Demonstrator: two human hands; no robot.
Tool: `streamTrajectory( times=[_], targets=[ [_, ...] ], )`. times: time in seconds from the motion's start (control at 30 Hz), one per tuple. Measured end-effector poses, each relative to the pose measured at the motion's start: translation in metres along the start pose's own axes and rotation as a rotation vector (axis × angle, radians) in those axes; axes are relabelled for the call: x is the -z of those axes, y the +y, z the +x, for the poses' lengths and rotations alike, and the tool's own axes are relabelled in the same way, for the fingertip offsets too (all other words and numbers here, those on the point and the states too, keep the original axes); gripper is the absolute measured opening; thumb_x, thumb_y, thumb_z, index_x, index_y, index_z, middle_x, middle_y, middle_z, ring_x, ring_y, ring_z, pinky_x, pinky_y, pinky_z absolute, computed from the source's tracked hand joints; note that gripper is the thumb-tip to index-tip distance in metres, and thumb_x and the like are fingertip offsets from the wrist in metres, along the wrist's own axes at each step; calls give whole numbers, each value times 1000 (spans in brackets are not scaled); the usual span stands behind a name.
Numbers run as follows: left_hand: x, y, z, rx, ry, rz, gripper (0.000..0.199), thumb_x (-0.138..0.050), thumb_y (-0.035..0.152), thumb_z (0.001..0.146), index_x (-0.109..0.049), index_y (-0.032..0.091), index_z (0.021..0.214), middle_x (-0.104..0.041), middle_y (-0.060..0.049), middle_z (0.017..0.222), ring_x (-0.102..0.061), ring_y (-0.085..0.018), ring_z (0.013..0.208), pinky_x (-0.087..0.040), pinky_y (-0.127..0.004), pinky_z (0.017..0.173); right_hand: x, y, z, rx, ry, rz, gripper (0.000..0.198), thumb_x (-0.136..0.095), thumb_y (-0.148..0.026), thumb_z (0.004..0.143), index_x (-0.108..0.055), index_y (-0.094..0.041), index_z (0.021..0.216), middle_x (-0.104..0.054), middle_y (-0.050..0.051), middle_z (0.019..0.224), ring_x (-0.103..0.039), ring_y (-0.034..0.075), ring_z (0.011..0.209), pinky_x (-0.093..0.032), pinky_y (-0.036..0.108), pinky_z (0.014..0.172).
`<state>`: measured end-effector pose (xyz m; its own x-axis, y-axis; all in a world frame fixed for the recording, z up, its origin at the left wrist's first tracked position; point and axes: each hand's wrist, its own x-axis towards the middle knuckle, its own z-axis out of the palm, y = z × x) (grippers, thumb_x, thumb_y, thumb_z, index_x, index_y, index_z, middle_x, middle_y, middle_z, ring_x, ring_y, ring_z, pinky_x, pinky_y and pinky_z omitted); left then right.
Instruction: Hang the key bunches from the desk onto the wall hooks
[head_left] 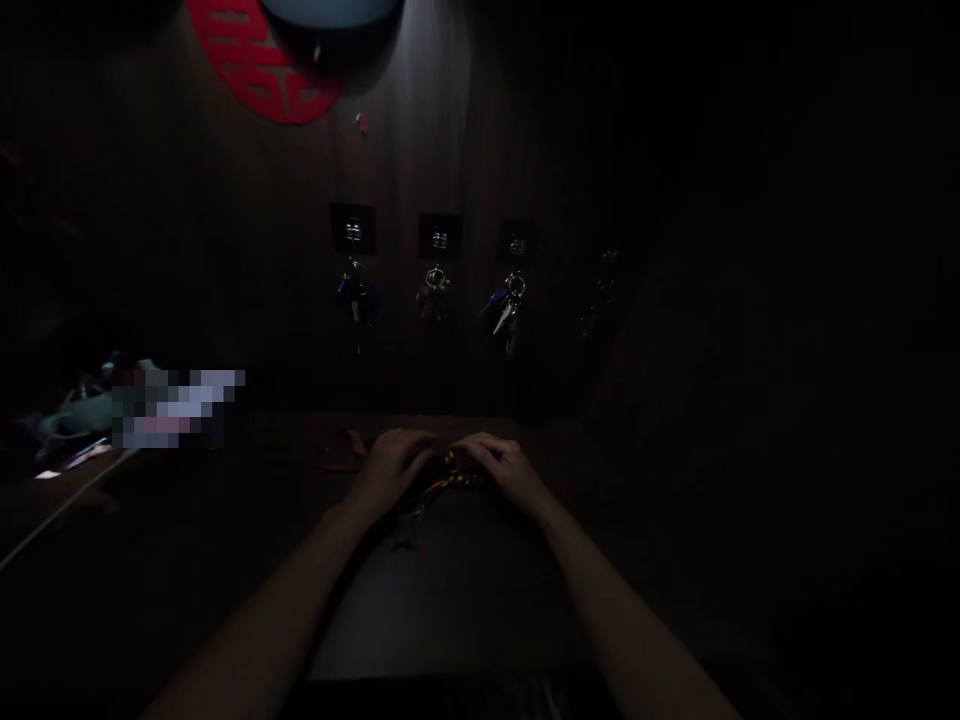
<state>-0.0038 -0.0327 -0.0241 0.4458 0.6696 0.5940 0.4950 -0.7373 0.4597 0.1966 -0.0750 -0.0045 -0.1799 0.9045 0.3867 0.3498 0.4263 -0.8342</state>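
In very dim light, a thin braided cord (450, 482) with yellow and dark patches lies between my hands, its darker strands trailing down to the left. My right hand (504, 462) has its thumb and fingers closed on the cord's upper part. Just left of it, my left hand (394, 465) is closed with curled fingers; what they grip is hidden in shadow. Beside the left hand lies a reddish-brown strip (345, 455), too dark to name.
Several key bunches (510, 300) hang from hooks on the dark upright panel (427, 150) ahead. A red round paper-cut decoration (262, 75) and a lamp-like rounded object (334, 12) are above. Left stand cluttered items (86, 410), partly blurred out, and a white cable (60, 515).
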Motion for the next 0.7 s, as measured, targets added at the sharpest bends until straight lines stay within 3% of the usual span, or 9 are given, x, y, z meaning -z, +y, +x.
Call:
streamTrajectory(
  times=[0.17, 0.4, 0.53, 0.7],
  targets=[
    [-5, 11, 1, -1, -48, -66, 19, -53, 29, 82, -63, 22, 96, -68, -4, 95, -61, -18, 91, -44, -32, 84, -6, -13, 0, 12, -17, 92, 30, -48, -41, 83, -70, -20, 88, -67, 5, 93, -58, 20, 94, -41, 32, 87],
    [-3, 20, 3, 156, -14, -215, 18, -50, 31, 83, -64, 22, 88, -69, -1, 90, -62, -16, 86, -45, -28, 80, -6, -12, 2, -2, 90, 172, 26, -53, -39, 79, -65, -23, 96, -68, 2, 95, -59, 20, 97, -42, 33, 88],
    [-2, 23, 4, 258, 24, -310, 21, -49, 34, 82, -64, 21, 86, -70, -2, 88, -63, -17, 83, -47, -26, 75, -12, -7, 3, -44, 135, 93, 25, -59, -38, 74, -62, -22, 92, -67, 3, 91, -60, 19, 91, -45, 33, 82],
    [-2, 21, 4, 271, 42, -311, 24, -50, 38, 81, -65, 19, 81, -70, -2, 83, -64, -17, 81, -47, -25, 72, -23, 0, 3, -54, 128, 18, 19, -63, -37, 69, -61, -21, 79, -64, 0, 78, -59, 17, 80, -45, 30, 75]
  ],
)
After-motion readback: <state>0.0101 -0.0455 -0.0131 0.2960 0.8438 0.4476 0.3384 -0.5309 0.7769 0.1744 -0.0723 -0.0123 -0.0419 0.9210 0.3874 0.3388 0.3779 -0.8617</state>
